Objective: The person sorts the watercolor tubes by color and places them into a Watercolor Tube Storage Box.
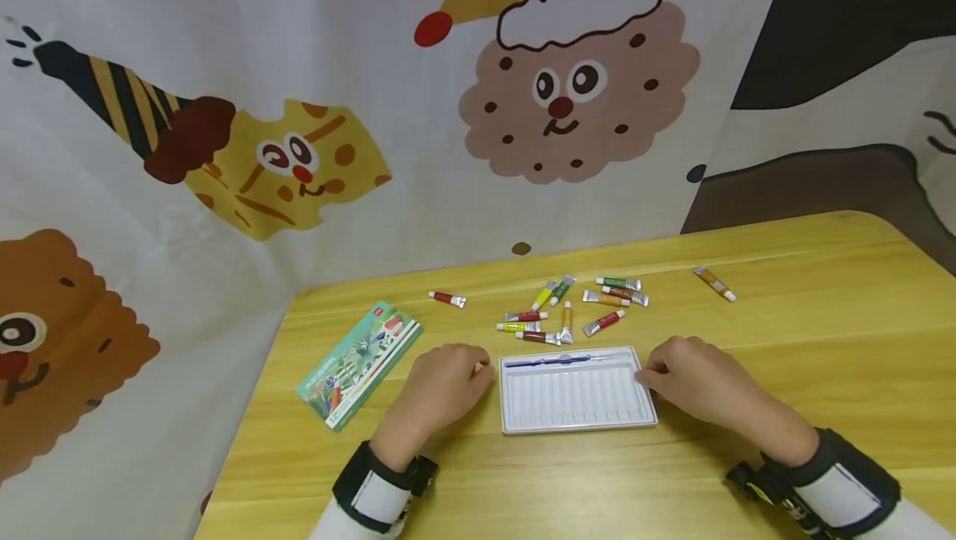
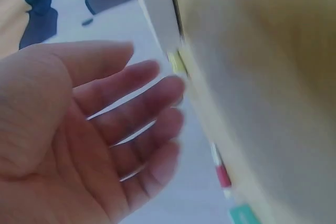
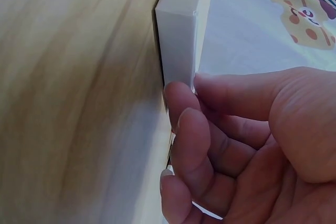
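A white plastic paint tray (image 1: 575, 420) with ribbed slots lies on the table, and a blue paintbrush (image 1: 548, 362) rests in its upper groove. My right hand (image 1: 698, 378) pinches the tray's right edge between thumb and index finger; the right wrist view shows these fingertips at the tray's corner (image 3: 178, 40). Just off the tray's left edge is my left hand (image 1: 448, 386). Its fingers (image 2: 152, 98) are loosely bent and hold nothing in the left wrist view, a small gap from the tray (image 2: 152, 9).
Several small paint tubes (image 1: 568, 323) lie scattered behind the tray. A red tube (image 1: 446, 299) is apart to the left, an ochre one (image 1: 714, 284) to the right. A green paint box (image 1: 358, 366) lies left on the wooden table (image 1: 568, 490), before a printed cloth (image 1: 418, 216).
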`<state>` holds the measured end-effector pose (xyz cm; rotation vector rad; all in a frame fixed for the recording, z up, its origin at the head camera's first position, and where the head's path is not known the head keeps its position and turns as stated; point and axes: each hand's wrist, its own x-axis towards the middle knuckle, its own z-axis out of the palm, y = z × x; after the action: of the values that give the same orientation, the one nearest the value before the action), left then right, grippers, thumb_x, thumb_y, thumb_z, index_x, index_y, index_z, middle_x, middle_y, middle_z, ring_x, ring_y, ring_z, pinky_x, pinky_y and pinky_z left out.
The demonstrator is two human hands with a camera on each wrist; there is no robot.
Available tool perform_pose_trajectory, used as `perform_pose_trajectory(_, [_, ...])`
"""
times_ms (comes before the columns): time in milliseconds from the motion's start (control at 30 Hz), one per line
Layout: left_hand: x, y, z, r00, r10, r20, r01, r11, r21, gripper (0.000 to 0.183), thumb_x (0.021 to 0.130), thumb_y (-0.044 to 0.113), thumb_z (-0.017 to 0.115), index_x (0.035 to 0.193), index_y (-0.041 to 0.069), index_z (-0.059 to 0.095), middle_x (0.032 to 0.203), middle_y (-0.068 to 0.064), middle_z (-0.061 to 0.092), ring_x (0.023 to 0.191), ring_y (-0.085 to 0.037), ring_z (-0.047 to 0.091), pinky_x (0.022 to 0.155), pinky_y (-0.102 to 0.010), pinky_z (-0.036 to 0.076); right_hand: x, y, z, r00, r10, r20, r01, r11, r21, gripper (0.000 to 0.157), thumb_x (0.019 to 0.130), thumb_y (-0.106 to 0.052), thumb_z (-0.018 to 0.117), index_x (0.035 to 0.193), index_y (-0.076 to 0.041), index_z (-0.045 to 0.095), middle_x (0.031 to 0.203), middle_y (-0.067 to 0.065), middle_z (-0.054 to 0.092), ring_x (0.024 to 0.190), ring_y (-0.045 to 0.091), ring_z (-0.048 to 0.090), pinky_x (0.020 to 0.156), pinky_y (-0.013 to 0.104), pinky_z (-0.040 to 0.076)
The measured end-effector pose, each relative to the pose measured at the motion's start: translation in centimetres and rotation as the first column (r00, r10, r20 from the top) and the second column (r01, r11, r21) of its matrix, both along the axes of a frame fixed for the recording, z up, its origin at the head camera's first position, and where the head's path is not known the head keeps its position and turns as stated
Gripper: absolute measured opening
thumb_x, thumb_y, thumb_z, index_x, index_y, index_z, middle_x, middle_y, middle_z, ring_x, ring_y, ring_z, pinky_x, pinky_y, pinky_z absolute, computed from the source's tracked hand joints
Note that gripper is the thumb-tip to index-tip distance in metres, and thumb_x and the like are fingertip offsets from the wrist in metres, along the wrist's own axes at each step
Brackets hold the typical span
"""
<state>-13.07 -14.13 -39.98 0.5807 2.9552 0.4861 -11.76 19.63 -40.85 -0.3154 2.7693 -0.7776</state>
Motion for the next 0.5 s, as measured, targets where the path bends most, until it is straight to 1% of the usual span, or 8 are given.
perform_pose_trajectory(67, [-0.9, -0.7, 0.4, 0.998, 0.024, -0.064, -0.023, 1.000, 0.020, 0.017, 0.102, 0.022, 0.070, 0.111, 0.010, 0.079, 0.099, -0.003, 0.075, 0.088, -0.018, 0.069, 0.075, -0.038, 0.056, 0.0, -0.1, 0.0, 1.000, -0.001, 0.001, 0.001, 1.000, 0.001, 0.014, 0.097, -0.017, 0.075, 0.085, -0.013, 0.078, 0.061, -0.005, 0.048, 0.057, 0.013, 0.044, 0.053, 0.027, 0.030])
perform_pose_trajectory(133, [-2.1, -1.5, 0.8, 0.991, 0.036, -0.130, -0.032, 0.999, 0.031, 0.023, 0.101, 0.017, 0.070, 0.119, 0.006, 0.076, 0.114, -0.010, 0.075, 0.103, -0.025, 0.071, 0.085, -0.044, 0.058, 0.0, -0.1, 0.1, 1.000, -0.001, -0.001, 0.001, 1.000, 0.005, 0.014, 0.097, -0.017, 0.075, 0.085, -0.013, 0.078, 0.061, -0.005, 0.048, 0.057, 0.013, 0.044, 0.053, 0.027, 0.030])
perform_pose_trajectory(200, [-3.4, -2.1, 1.0, 0.983, 0.039, -0.181, -0.035, 0.999, 0.025, 0.025, 0.101, 0.013, 0.069, 0.124, 0.004, 0.075, 0.120, -0.013, 0.074, 0.111, -0.030, 0.069, 0.090, -0.047, 0.057, 0.0, -0.1, 0.1, 1.000, 0.003, -0.010, -0.003, 1.000, 0.008, 0.015, 0.098, -0.018, 0.075, 0.083, -0.013, 0.077, 0.061, -0.006, 0.047, 0.057, 0.013, 0.043, 0.053, 0.027, 0.030])
perform_pose_trajectory(300, [-5.4, -2.9, 1.1, 0.971, 0.015, -0.237, -0.021, 0.999, -0.026, 0.028, 0.100, 0.009, 0.070, 0.127, 0.002, 0.073, 0.122, -0.016, 0.072, 0.112, -0.036, 0.068, 0.091, -0.049, 0.056, 0.1, -0.1, 0.1, 1.000, 0.011, -0.021, -0.010, 1.000, 0.006, 0.021, 0.098, -0.018, 0.074, 0.077, -0.015, 0.073, 0.059, -0.007, 0.044, 0.055, 0.012, 0.041, 0.053, 0.027, 0.029])
perform_pose_trajectory(400, [-7.1, -3.2, 1.3, 0.971, -0.002, -0.241, -0.021, 0.996, -0.091, 0.038, 0.100, 0.012, 0.071, 0.137, 0.002, 0.067, 0.136, -0.021, 0.065, 0.118, -0.041, 0.064, 0.094, -0.052, 0.055, 0.2, -0.1, 0.1, 0.999, 0.025, -0.034, -0.025, 1.000, -0.001, 0.028, 0.099, -0.020, 0.074, 0.071, -0.018, 0.068, 0.057, -0.008, 0.039, 0.053, 0.011, 0.038, 0.052, 0.026, 0.027])
perform_pose_trajectory(500, [-8.6, -3.3, 1.6, 0.980, -0.013, -0.197, -0.013, 0.991, -0.130, 0.051, 0.101, 0.016, 0.071, 0.149, 0.004, 0.057, 0.151, -0.025, 0.052, 0.130, -0.046, 0.057, 0.103, -0.056, 0.050, 0.2, 0.0, 0.2, 0.998, 0.036, -0.049, -0.036, 0.999, -0.001, 0.028, 0.098, -0.021, 0.075, 0.071, -0.018, 0.068, 0.058, -0.008, 0.038, 0.054, 0.011, 0.038, 0.052, 0.027, 0.026])
